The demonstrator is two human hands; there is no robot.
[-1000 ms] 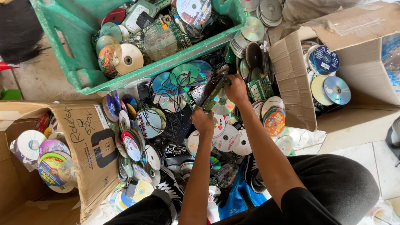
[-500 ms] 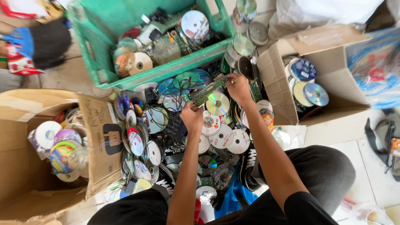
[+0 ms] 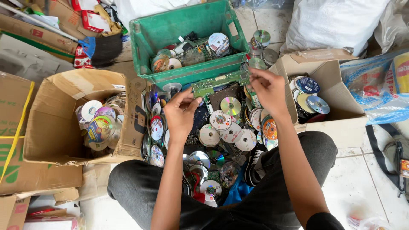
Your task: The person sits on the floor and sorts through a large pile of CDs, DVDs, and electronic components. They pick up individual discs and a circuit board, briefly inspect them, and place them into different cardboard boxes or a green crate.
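Observation:
Both of my hands hold a long green circuit board (image 3: 219, 81) level over a heap of discs. My left hand (image 3: 181, 116) pinches its left end. My right hand (image 3: 268, 89) grips its right end. Under the board lies a pile of loose discs (image 3: 226, 127) between my knees, some printed, some shiny. Just beyond the board stands a green plastic crate (image 3: 187, 25) with discs and electronic scrap inside.
An open cardboard box (image 3: 55, 127) with discs stands at the left. A smaller cardboard box (image 3: 336, 115) with discs stands at the right. A white sack (image 3: 336, 21) and a blue bag (image 3: 379, 85) lie behind it. A brush (image 3: 102, 49) lies far left.
The camera has tilted so the crate and boxes sit lower in view. The board has turned from a slant to nearly level, and my hands have spread to its two ends.

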